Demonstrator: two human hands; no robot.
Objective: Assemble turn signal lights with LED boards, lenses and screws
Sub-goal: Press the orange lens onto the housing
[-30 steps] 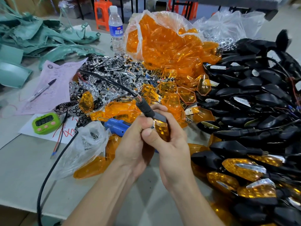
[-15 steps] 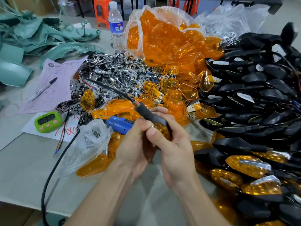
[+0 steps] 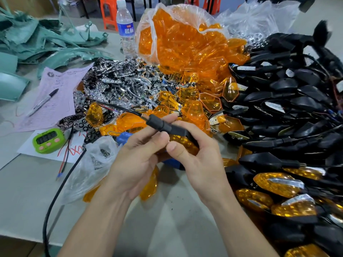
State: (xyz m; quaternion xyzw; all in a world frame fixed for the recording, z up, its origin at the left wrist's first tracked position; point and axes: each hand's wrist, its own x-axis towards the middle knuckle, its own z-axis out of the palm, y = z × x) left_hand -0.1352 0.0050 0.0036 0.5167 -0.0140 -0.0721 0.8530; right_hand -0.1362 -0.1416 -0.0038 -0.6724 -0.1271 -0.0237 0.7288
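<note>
A: Hands, status?
B: L hand (image 3: 133, 160) grips the turn signal (image 3: 167, 127) by its black stem, thumb + fingers curled round it. R hand (image 3: 202, 160) wraps the body end, thumb pressing the amber lens side.
A: Unit's position?
B: Mid-frame, held off the table (image 3: 22, 191), stem tilted up-left. Its lead (image 3: 118, 107) runs off over the chrome parts pile (image 3: 120, 86).
A: Stock nearby?
B: Bag of amber lenses (image 3: 185, 39) behind, spilling fwd. Black housings (image 3: 287, 101) heaped on the right, finished signals (image 3: 278, 184) in front of those. Screw bag (image 3: 96, 160) just left of L hand; blue tool (image 3: 124, 137) partly under the hands.
A: Misc?
B: Green timer (image 3: 48, 140), marker (image 3: 43, 102) on pink sheet (image 3: 61, 84), water bottle (image 3: 125, 28) at back.
</note>
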